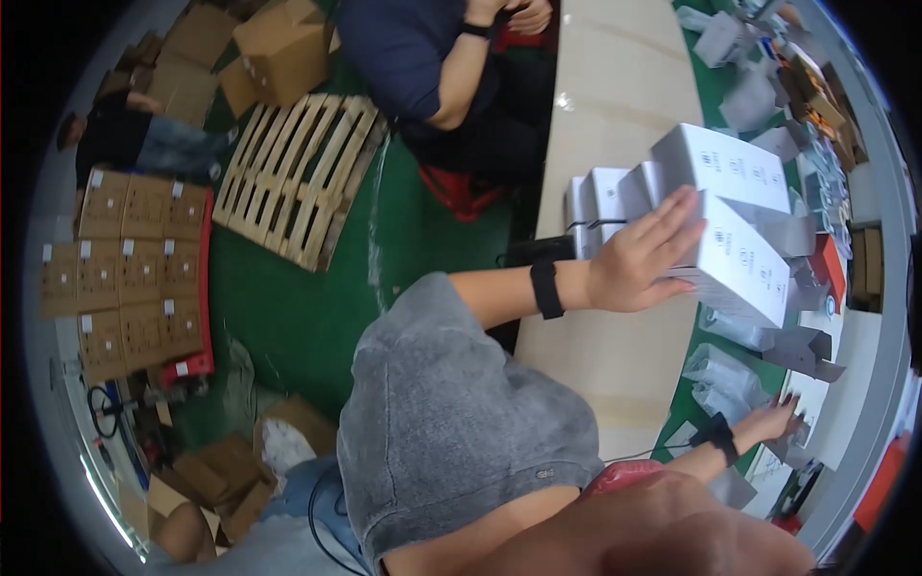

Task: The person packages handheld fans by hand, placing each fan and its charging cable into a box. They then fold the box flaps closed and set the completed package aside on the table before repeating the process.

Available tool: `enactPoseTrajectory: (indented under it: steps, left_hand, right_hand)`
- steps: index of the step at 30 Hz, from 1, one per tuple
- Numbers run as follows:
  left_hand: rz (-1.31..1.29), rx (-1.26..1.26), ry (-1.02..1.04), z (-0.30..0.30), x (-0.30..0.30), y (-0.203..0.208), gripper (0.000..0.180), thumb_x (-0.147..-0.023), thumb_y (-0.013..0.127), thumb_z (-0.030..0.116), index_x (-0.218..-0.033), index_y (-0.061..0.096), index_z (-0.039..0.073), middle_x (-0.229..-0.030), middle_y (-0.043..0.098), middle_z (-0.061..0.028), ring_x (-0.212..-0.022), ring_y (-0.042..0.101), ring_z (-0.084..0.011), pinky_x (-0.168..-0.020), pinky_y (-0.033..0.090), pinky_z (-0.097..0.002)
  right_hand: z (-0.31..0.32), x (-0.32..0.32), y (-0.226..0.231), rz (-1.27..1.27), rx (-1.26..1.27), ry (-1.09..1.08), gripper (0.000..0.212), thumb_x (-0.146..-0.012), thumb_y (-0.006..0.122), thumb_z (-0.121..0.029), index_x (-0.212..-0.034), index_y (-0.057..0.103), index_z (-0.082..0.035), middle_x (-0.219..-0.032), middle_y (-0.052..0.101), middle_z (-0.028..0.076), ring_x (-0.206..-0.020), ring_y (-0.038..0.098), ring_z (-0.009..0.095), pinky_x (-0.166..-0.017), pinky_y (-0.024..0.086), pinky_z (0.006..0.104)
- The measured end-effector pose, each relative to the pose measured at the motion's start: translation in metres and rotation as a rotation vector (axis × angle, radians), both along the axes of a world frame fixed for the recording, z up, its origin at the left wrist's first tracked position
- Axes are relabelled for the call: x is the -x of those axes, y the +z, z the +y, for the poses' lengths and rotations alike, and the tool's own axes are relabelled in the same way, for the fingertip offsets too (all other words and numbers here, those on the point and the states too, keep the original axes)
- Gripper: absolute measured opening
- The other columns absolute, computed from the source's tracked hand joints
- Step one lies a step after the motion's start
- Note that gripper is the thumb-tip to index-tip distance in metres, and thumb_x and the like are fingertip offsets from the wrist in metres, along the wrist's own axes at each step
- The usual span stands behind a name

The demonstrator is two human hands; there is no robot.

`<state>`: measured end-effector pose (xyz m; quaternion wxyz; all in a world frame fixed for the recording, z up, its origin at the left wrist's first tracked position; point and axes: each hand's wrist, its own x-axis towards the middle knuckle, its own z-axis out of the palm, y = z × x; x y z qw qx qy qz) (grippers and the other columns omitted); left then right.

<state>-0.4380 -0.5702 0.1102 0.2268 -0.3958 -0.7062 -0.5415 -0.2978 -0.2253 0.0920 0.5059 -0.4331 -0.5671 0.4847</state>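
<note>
My left hand [642,257] lies with fingers stretched against the near end of a white box [744,264]. Its thumb is lower on the same end, apart from the fingers. Another white box [735,168] sits just beyond, and smaller-looking white box ends [605,192] are stacked beside them on the long pale table [600,370]. Farther right, my right hand [776,420] reaches over a white surface scattered with small items. Its fingers are small and blurred, so whether they hold anything is unclear. Both wrists wear black bands.
A seated person [413,58] is across at the table's far left side. Wooden pallet [293,178] and stacked brown cartons [125,259] stand on the green floor. Clear plastic bags [725,374] and an opened grey-white carton [802,350] lie right of the table.
</note>
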Motion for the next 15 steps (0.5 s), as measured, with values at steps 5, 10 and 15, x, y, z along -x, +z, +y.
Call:
enactPoseTrajectory:
  steps: [5, 10, 15]
  left_hand:
    - [0.207, -0.062, -0.035, -0.170, -0.093, 0.022, 0.064, -0.064, 0.072, 0.018, -0.123, 0.048, 0.009, -0.135, 0.031, -0.0230, -0.117, 0.037, -0.0429, -0.093, 0.031, -0.0504]
    - [0.322, -0.175, -0.384, -0.291, -0.186, 0.068, 0.042, -0.064, 0.070, 0.016, -0.104, 0.060, 0.012, -0.123, 0.046, -0.0164, -0.104, 0.046, -0.0365, -0.087, 0.035, -0.0469]
    - [-0.095, -0.092, -0.990, -0.249, -0.158, 0.073, 0.034, -0.066, 0.068, 0.014, -0.100, 0.062, 0.010, -0.113, 0.054, -0.0137, -0.099, 0.052, -0.0329, -0.087, 0.038, -0.0405]
  right_hand:
    - [-0.344, -0.071, 0.050, -0.237, -0.767, 0.790, 0.079, -0.072, 0.068, -0.008, -0.134, 0.019, -0.002, -0.132, 0.034, 0.020, -0.114, 0.045, 0.031, -0.094, 0.037, 0.0406]
    - [-0.521, -0.166, 0.083, -0.261, -0.498, 0.868, 0.085, -0.070, 0.072, -0.017, -0.134, 0.018, -0.002, -0.128, 0.037, 0.017, -0.115, 0.042, 0.030, -0.093, 0.037, 0.0403]
    - [-0.450, -0.183, 0.056, -0.479, -0.030, 1.083, 0.077, -0.067, 0.074, -0.021, -0.129, 0.032, -0.001, -0.122, 0.044, 0.012, -0.110, 0.045, 0.024, -0.090, 0.040, 0.0367]
